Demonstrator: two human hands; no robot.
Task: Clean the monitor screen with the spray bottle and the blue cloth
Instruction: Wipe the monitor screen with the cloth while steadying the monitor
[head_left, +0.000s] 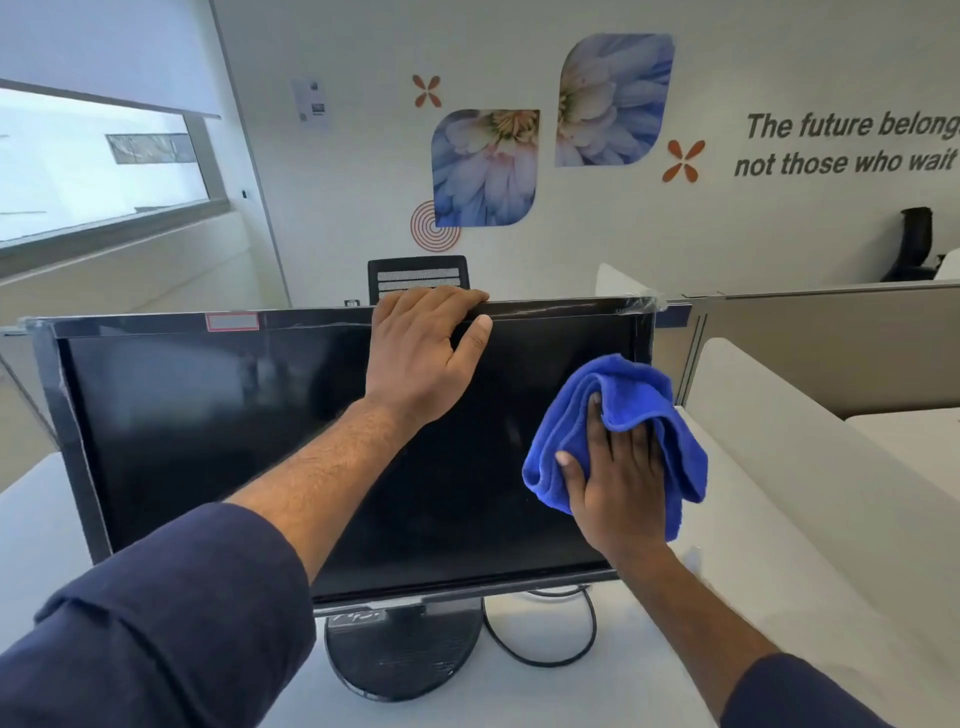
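Observation:
A black monitor (234, 441) stands on a white desk (519, 696), its dark screen facing me. My left hand (421, 353) grips the monitor's top edge near the middle, fingers curled over the bezel and thumb on the front. My right hand (618, 478) lies flat on the right part of the screen and presses the bunched blue cloth (623, 379) against it. A fold of the cloth covers my fingertips. No spray bottle shows in view.
The monitor's round black base (400, 654) sits near the desk's front, with a black cable (587, 634) looping to its right. A white panel (779, 441) and a grey divider (831, 332) rise on the right. A black mesh chair (418, 278) stands behind the monitor.

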